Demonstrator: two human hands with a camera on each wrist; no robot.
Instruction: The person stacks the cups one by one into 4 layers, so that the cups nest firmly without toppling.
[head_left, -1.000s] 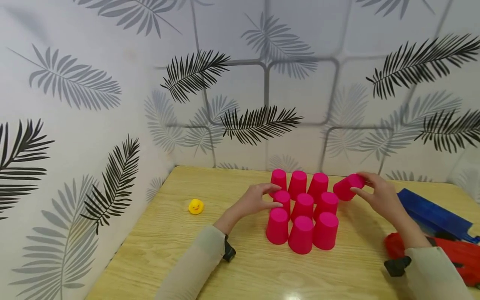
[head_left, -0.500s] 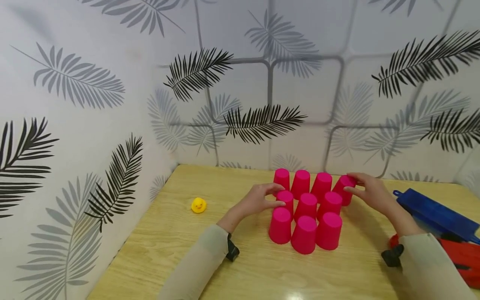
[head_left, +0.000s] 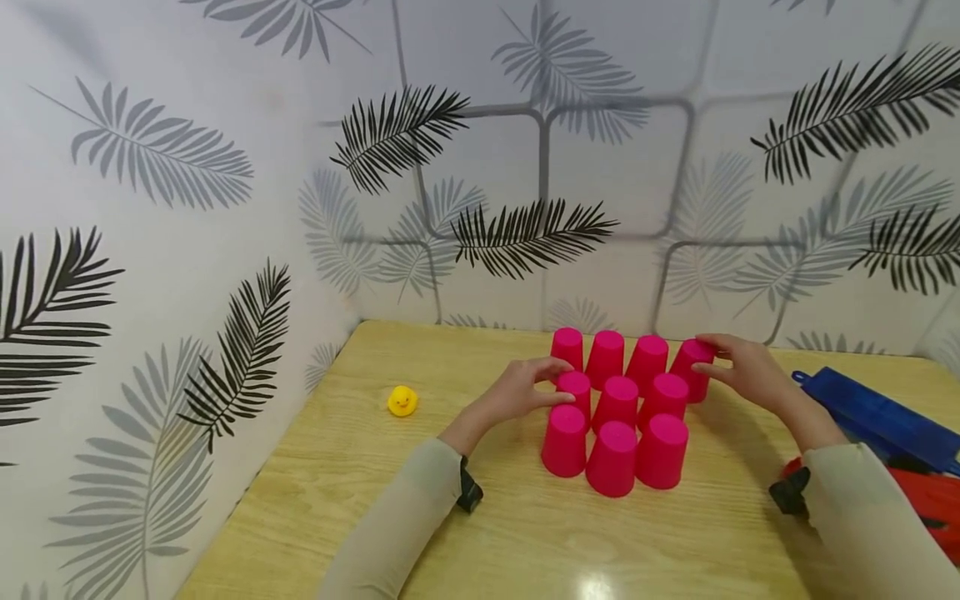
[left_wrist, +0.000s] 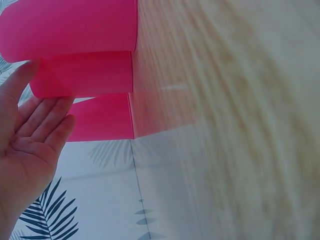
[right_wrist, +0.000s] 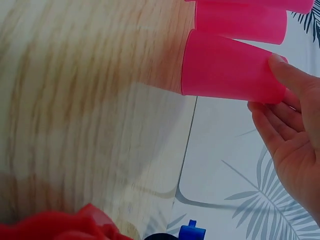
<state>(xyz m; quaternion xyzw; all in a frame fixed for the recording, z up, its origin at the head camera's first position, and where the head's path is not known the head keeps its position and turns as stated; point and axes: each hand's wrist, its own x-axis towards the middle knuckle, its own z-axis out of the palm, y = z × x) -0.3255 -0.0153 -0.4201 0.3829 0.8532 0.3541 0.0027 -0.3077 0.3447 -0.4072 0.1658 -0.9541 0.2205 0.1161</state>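
Note:
Several bright pink cups stand upside down in three rows on the wooden table (head_left: 330, 483). My left hand (head_left: 517, 390) has its thumb and fingers on either side of the left pink cup (head_left: 576, 392) of the middle row; the left wrist view shows the fingers against this pink cup (left_wrist: 85, 75). At the right end of the back row, my right hand (head_left: 750, 375) holds another pink cup (head_left: 692, 367) near its upper end. In the right wrist view the thumb lies on this pink cup (right_wrist: 230, 70) and the fingers are beneath, partly hidden.
A small yellow rubber duck (head_left: 402, 401) sits on the left of the table. Beyond my right forearm lie a blue tray-like piece (head_left: 877, 417) and a red object (head_left: 926, 508), partly covered by the sleeve. Patterned walls (head_left: 495, 292) border the table's back and left.
My right hand has moved left, bringing its cup from a tilt to nearly upright at the end of the back row. My left hand stays at the same cup. The view has shifted slightly.

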